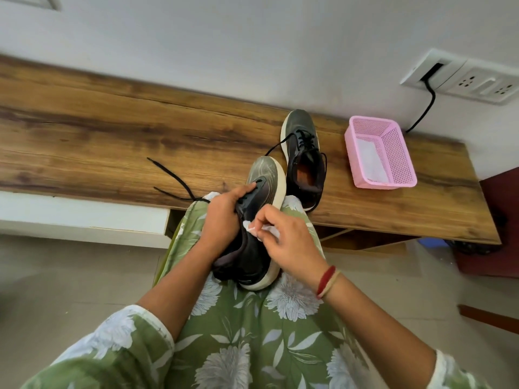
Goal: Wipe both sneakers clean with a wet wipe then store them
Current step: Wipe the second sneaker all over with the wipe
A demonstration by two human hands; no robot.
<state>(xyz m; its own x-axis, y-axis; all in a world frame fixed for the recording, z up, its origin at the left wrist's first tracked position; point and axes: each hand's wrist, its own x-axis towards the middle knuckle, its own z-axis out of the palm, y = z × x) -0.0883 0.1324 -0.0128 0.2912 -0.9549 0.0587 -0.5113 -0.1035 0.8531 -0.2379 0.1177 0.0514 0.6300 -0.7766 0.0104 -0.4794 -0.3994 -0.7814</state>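
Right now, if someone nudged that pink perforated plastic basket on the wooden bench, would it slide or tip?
The pink perforated plastic basket probably slides easily: its mesh walls look thin and light. Tipping seems unlikely, as it sits low and wide. Pushed hard, it might leave the wooden bench, whose end is near.

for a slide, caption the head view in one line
Left hand holds a sneaker on the lap; right hand pinches a wipe against it, second sneaker on the bench.

**1 head camera, aimed down**

The view came from the person's head, wide-angled, facing forward and steeply down. It sat close above the left hand [222, 217] and right hand [292, 242] at the lap [252, 318]; the bench [112, 130] and wall [224, 37] lay farther ahead.
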